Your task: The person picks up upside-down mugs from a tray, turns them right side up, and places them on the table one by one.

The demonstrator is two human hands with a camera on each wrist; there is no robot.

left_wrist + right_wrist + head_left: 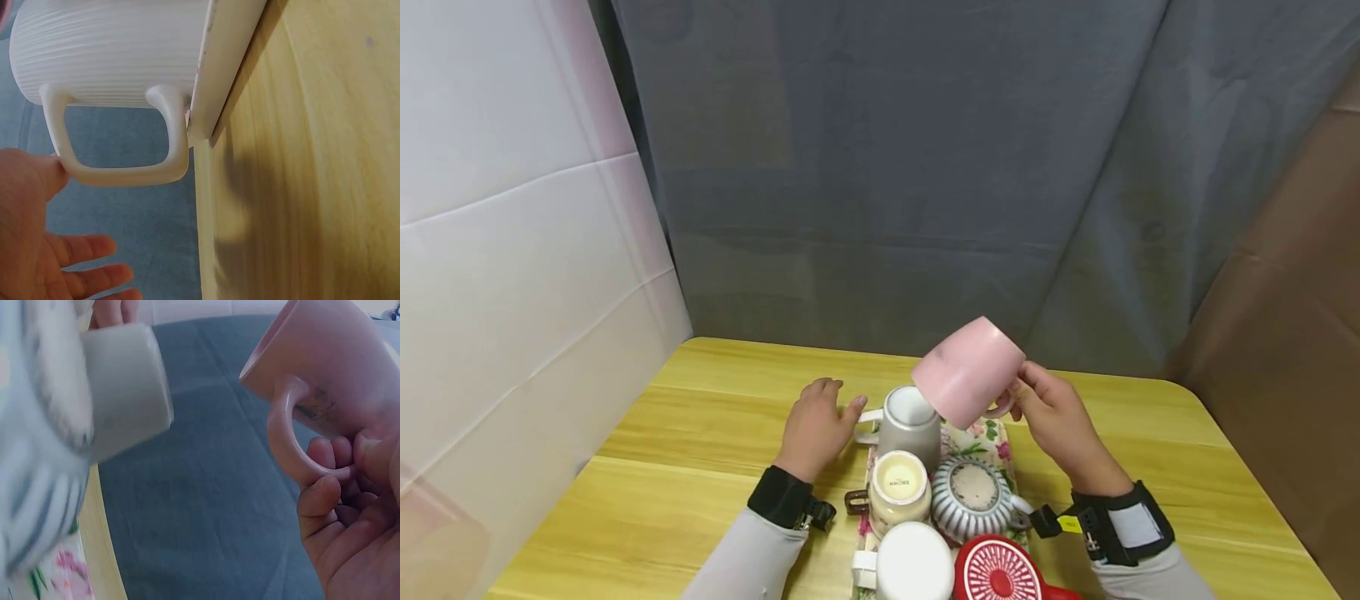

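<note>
My right hand holds a pink mug by its handle, lifted and tilted above the tray. In the right wrist view my fingers curl round that handle. My left hand rests on the table with loose fingers, its thumb touching the handle of a grey ribbed mug that stands upside down on a floral tray. In the left wrist view the left hand lies open beside that handle.
More upturned cups sit on the tray: a cream one, a striped grey one, a white one and a red one. The yellow wooden table is backed by a grey curtain and a white panel on the left.
</note>
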